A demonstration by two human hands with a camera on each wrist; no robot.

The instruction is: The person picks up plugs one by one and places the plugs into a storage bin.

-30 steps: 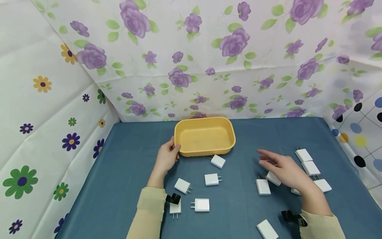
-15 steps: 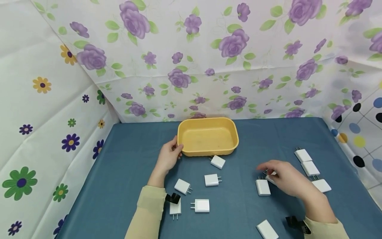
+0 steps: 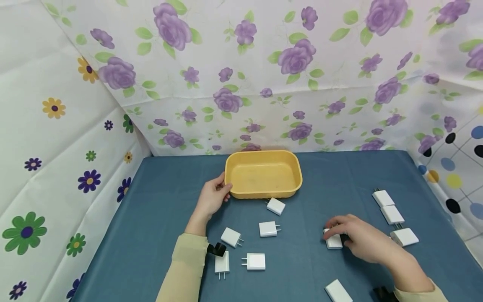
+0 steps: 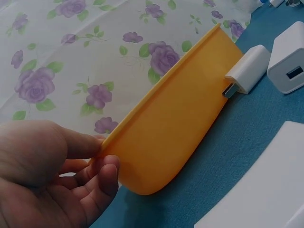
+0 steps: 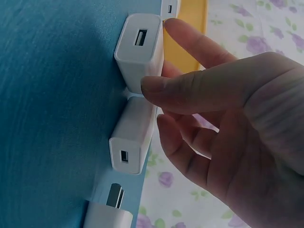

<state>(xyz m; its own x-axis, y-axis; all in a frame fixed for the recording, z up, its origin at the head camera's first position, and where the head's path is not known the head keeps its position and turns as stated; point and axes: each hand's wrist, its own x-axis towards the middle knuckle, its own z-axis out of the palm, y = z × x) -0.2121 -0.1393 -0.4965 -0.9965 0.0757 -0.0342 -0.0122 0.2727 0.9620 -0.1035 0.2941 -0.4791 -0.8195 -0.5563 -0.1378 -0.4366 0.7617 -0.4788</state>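
Observation:
My left hand (image 3: 212,196) pinches the left end of a yellow plastic tray (image 3: 264,195). In the left wrist view its thumb lies at the tray's rim and the other fingers curl underneath. My right hand (image 3: 364,237) is over a white USB wall charger (image 3: 333,242), fingers loosely bent, the thumb overlapping the charger from above. The right wrist view shows thumb and index finger spread around that charger (image 5: 137,52), its port facing the camera. Another charger (image 5: 133,133) sits close beside it under the fingertips; my hand hides it in the head view. Nothing shows lifted off the table.
Several white chargers lie around the tray's front, the nearest charger (image 3: 276,206) close against its wall. A group including this charger (image 3: 404,237) lies at the right; one charger (image 3: 338,290) is near the front edge. A floral curtain (image 3: 226,100) stands behind the blue table (image 3: 181,176).
The tray has shifted slightly right with my left hand. My right hand has moved down toward the front and lowered over the chargers.

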